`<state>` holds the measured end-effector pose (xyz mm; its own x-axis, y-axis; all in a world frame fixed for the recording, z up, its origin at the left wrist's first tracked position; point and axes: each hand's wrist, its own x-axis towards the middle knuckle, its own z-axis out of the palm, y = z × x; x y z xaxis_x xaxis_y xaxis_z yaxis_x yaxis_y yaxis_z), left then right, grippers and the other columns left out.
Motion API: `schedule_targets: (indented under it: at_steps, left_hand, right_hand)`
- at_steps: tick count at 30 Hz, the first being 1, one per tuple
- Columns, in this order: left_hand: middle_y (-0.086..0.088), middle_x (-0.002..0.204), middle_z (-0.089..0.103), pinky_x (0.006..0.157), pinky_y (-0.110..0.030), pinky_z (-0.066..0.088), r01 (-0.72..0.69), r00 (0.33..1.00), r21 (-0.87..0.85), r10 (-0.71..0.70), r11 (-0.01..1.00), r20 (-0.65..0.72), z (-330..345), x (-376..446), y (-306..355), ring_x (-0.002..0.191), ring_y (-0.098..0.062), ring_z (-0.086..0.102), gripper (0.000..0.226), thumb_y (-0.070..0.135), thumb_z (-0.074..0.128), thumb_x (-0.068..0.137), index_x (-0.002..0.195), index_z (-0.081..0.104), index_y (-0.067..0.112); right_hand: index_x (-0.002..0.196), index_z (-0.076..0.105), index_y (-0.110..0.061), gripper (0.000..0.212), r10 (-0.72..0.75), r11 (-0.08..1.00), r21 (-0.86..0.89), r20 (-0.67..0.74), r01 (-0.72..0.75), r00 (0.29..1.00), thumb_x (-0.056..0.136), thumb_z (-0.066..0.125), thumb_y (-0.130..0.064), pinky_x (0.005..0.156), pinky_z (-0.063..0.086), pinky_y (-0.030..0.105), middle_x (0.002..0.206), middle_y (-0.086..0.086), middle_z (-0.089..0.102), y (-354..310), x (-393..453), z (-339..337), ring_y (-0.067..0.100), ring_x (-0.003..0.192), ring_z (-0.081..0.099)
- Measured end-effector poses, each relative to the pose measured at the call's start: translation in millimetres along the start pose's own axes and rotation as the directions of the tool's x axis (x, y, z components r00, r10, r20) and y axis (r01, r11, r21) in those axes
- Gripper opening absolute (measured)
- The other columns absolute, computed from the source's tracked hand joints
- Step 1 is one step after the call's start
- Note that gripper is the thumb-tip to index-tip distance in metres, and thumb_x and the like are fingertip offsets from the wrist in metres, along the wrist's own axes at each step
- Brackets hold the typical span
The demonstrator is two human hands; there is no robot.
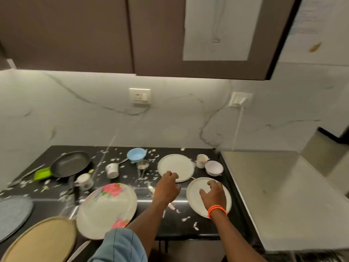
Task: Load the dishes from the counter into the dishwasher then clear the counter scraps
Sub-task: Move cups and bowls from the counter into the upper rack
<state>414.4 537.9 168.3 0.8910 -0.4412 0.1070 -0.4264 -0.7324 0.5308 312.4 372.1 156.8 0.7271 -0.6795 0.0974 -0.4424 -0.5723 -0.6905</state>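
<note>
With the left hand (167,188) loosely curled and holding nothing at the far plate (176,167) and the right hand (214,193) likewise over the near plate (208,197) at 4 o'clock, loading appears barely begun: dishes and scraps (151,174) cover the table (170,224).

The left hand (167,188) covers the near rim of the far plate (175,167), and whether its fingers touch it cannot be told. The right hand (214,194) hides the middle of the near plate (196,201). The grey plate (13,212) and tan plate (41,241) are cut off by the left and bottom edges. The floral plate (107,208) is blurred, its near edge behind the sleeve (120,244). The scraps (151,161) on the tabletop (188,229) are too small to identify.
</note>
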Motion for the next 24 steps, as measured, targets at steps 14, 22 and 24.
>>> schedule_targets:
  at_steps: [14, 22, 24]
  left_hand:
    - [0.002, 0.135, 0.049, 0.100, -0.036, 0.046, 0.416, 0.907, 0.071, -0.408, 0.907, -0.108, -78, -45, -192, 0.125, -0.020, 0.052, 0.042, 0.033, 0.063, 0.090, 0.131, 0.055, 0.025]
    - [0.001, 0.140, 0.049, 0.105, -0.038, 0.045, 0.585, 0.807, 0.064, -0.573, 0.808, -0.140, -70, -33, -226, 0.130, -0.021, 0.049, 0.047, 0.034, 0.063, 0.091, 0.136, 0.053, 0.024]
    - [0.001, 0.141, 0.049, 0.107, -0.038, 0.044, 0.615, 0.782, 0.043, -0.602, 0.787, -0.162, -65, -23, -228, 0.132, -0.020, 0.048, 0.047, 0.035, 0.063, 0.092, 0.137, 0.053, 0.024]
  right_hand:
    - [0.116, 0.064, -0.014, 0.039, -0.245, 0.969, 0.061, 0.302, 0.237, 0.921, 0.081, 0.077, -0.026, 0.077, 0.045, 0.027, 0.112, 0.007, 0.060, -120, -16, 136, 0.023, 0.097, 0.060]
    - [0.102, 0.061, -0.020, 0.025, -0.265, 0.964, 0.090, 0.422, 0.251, 0.867, 0.082, 0.074, -0.027, 0.072, 0.045, 0.026, 0.102, 0.000, 0.057, -121, 22, 179, 0.015, 0.086, 0.054]
    - [0.101, 0.061, -0.022, 0.025, -0.278, 0.959, 0.087, 0.449, 0.268, 0.849, 0.082, 0.074, -0.029, 0.074, 0.046, 0.027, 0.102, -0.002, 0.056, -121, 39, 188, 0.014, 0.087, 0.054]
